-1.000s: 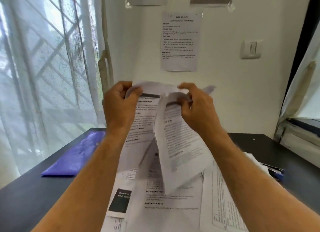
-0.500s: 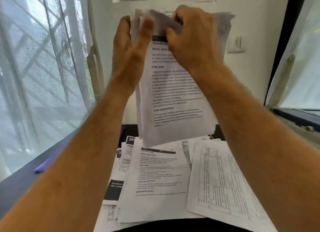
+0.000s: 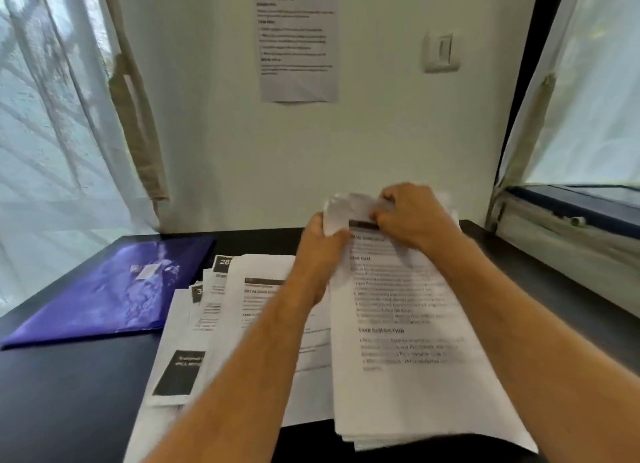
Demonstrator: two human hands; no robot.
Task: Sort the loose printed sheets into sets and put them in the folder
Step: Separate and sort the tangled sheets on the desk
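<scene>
**Both hands on the top edge of one set of sheets**

Nearest me, the lower edge of a thick set of white printed sheets (image 3: 415, 376) lies on the black table (image 3: 69, 410), its pages fanned slightly at the bottom. To its left a loose spread of white printed sheets (image 3: 221, 310) overlaps across the tabletop, some with black header blocks, and my left forearm crosses over them.

Farther up, my left hand (image 3: 320, 251) grips the set's upper left edge, thumb on the front and fingers hidden behind the paper. My right hand (image 3: 412, 220) pinches the top edge just beside it, fingers curled over crumpled paper. The text on the top page is too blurred to read.

Off to the left, well apart from the set, a glossy purple plastic folder (image 3: 114, 289) lies flat and closed on the table, touching the edge of the loose spread.

Beyond the table, a white printed notice (image 3: 298, 40) hangs on the pale wall, with a white light switch (image 3: 442, 52) to its right. Sheer white curtains (image 3: 52, 133) cover the window on the left.
</scene>
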